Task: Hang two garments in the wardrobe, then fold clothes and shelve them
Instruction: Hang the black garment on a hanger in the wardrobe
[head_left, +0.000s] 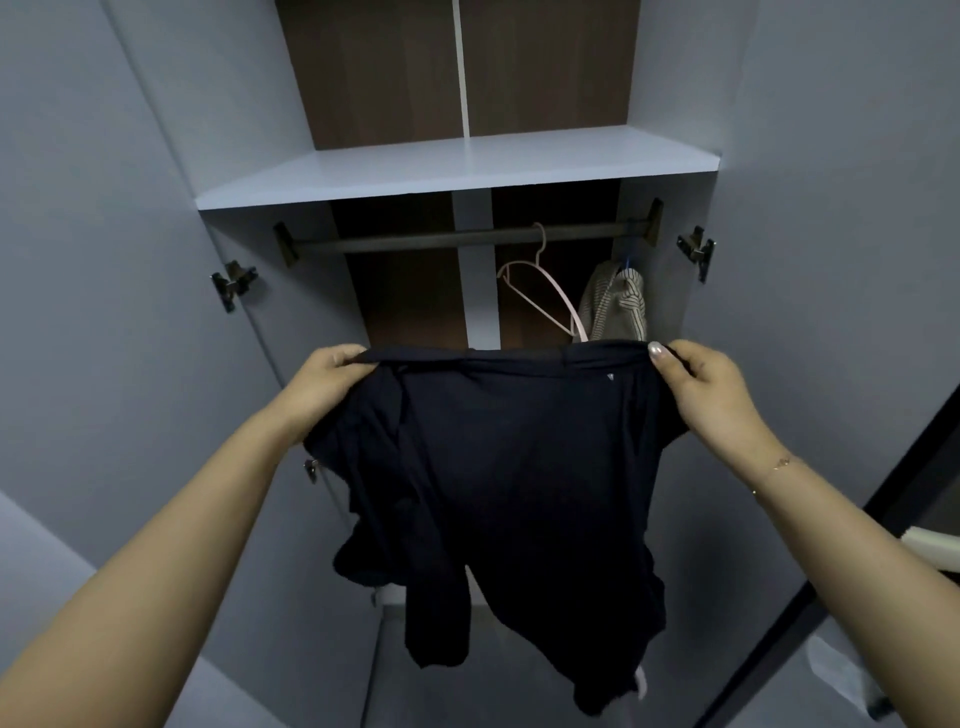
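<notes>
A dark navy garment (514, 467) hangs stretched between my two hands in front of the open wardrobe. My left hand (332, 376) grips its top edge at the left corner, and my right hand (701, 387) pinches the top edge at the right corner. Behind it, the dark hanging rail (415, 240) crosses the wardrobe. An empty pink hanger (545, 291) hangs from the rail, tilted. To its right a striped beige garment (618, 306) hangs on a blue hanger near the right wall.
A white shelf (457, 166) sits above the rail. The grey wardrobe doors (104, 260) stand open on both sides, with metal hinges (234, 283) on their inner edges. A dark-framed panel (883, 571) is at the lower right.
</notes>
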